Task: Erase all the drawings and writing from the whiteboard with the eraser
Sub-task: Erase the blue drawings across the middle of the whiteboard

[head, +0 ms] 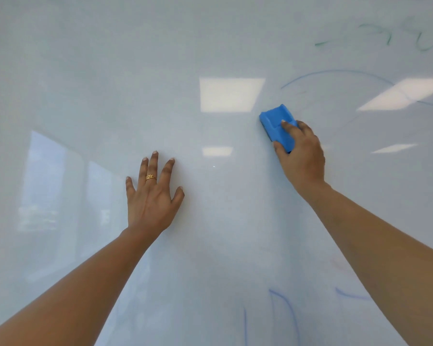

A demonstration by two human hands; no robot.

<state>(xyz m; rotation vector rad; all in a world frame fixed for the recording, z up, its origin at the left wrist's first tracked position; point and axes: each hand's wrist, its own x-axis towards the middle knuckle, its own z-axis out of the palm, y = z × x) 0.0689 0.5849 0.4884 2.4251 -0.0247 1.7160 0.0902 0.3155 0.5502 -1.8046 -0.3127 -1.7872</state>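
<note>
Left hand point(151, 198): fingers spread flat on whiteboard point(85, 96) — below-left of eraser point(275, 122)
Right hand point(301, 153): grips eraser against whiteboard
Blue arc point(335, 70): above-right of eraser

Green writing point(421, 43) ran off the right edge, faint, unreadable. Blue strokes point(283, 296) were cut by the bottom edge. Right hand point(301, 156) covered the lower end of the eraser point(275, 123).

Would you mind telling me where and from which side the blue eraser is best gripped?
Grip the blue eraser across its narrow width, at the grooved long sides, coming from its lower end as the right hand does: thumb on one side, fingers over the back and other side, so its wiping face sits flat on the whiteboard.
</note>
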